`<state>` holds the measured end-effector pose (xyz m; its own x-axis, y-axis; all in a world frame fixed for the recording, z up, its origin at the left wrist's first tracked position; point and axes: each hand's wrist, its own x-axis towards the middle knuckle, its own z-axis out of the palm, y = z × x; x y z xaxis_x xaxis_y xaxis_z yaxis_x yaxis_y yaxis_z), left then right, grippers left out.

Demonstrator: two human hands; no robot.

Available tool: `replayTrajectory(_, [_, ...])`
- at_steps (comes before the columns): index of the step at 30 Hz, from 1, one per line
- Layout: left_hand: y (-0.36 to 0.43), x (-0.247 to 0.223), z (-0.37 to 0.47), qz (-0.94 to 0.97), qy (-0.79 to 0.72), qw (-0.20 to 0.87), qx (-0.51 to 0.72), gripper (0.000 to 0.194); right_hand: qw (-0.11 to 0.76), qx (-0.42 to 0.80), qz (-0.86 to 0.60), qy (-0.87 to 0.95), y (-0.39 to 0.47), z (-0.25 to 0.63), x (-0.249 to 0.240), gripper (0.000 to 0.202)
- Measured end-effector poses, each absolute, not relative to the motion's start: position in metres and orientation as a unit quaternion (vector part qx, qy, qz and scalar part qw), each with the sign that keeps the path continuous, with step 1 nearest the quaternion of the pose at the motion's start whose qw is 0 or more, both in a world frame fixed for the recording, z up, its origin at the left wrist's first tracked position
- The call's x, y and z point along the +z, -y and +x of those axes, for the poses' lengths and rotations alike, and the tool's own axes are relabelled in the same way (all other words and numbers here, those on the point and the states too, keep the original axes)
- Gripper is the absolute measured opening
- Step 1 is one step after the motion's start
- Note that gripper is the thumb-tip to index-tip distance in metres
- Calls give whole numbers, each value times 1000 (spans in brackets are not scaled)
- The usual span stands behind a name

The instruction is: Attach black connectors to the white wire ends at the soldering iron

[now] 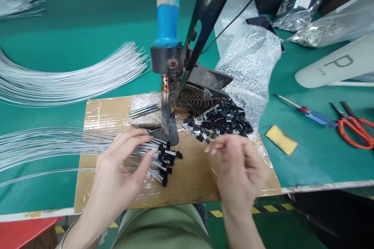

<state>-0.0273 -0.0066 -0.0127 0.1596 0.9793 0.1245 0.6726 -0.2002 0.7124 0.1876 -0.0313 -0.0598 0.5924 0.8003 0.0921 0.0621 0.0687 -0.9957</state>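
Head view: counter w/ cardboard at front edge, black-tipped wires across cardboard's L edge, L hand at their ends, grip spread slightly, R hand, grip pressed tog, can't tell if holding anything, nr black bits by cardboard's back R corner.

Both hands apart — fingers bent
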Motion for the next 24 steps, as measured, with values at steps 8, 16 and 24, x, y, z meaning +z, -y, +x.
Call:
replayTrajectory(8, [-57,-5,-93,762,-608,25,222,14,664,304,-632,260,32,224,-88,63])
replayTrajectory(16, [-172,-56,-141,811,-564,26,151,14,646,298,-647,274,33,221,-88,64])
replayTrajectory(24, [-165,-46,-156,808,-559,29,185,8,630,310,-647,297,34,222,-88,60])
